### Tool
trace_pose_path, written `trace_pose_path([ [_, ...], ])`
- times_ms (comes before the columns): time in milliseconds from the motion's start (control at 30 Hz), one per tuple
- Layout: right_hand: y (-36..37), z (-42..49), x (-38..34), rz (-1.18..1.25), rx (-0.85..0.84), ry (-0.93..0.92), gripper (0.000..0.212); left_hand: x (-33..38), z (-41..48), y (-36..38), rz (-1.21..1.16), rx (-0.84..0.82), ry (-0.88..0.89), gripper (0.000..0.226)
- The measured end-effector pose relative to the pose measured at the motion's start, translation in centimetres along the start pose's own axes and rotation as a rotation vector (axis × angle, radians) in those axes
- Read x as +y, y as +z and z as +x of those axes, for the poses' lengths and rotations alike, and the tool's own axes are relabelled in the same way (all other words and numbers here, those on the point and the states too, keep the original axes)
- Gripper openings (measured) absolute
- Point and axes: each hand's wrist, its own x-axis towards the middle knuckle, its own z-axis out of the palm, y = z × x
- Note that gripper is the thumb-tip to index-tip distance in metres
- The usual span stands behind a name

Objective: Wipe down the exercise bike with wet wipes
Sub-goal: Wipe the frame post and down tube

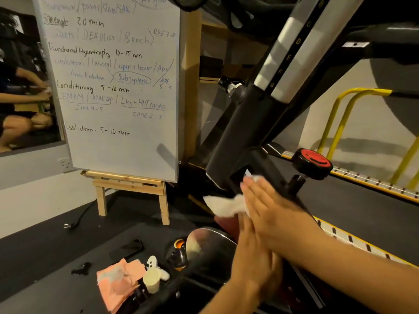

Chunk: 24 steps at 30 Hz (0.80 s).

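Note:
The exercise bike's black frame (pixel 229 141) rises diagonally through the middle, with a silver seat post (pixel 292 48) above it. A white wet wipe (pixel 221 205) lies against the lower frame. My right hand (pixel 267 205) comes in from the right and presses the wipe onto the frame with flat, straight fingers. From below, my left hand (pixel 254 254) reaches up with its fingers straight, lying against the frame just under the right hand and partly covered by it.
A red-topped black knob (pixel 311 163) sticks out right of my hands. A whiteboard (pixel 113 87) on a wooden easel (pixel 131 191) stands to the left. On the floor lie pink wipe packets (pixel 118 282), a paper cup (pixel 152 283) and a phone (pixel 127 249). Yellow rails (pixel 344 114) stand at the right.

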Motion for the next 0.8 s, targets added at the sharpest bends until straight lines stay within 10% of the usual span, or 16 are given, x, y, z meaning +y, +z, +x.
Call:
trace_pose_path([
  [200, 0.2, -4.3, 1.5, 0.157, 0.020, 0.028, 0.054, -1.0, 0.7, 0.7, 0.250, 0.063, 0.297, 0.068],
  [433, -1.5, 3.3, 2.2, 0.186, 0.287, 0.289, 0.045, -1.9, 6.4, -2.3, 0.049, 0.066, -0.117, 0.082],
  [633, 2.0, -8.3, -5.6, 0.304, 0.109, 0.348, 0.047, -0.7, -4.4, 2.2, 0.372, -0.012, 0.479, 0.071],
  [800, 0.7, -6.7, -2.5, 0.306, 0.142, 0.296, 0.047, -1.1, -0.7, -0.6, 0.189, 0.021, 0.422, 0.062],
])
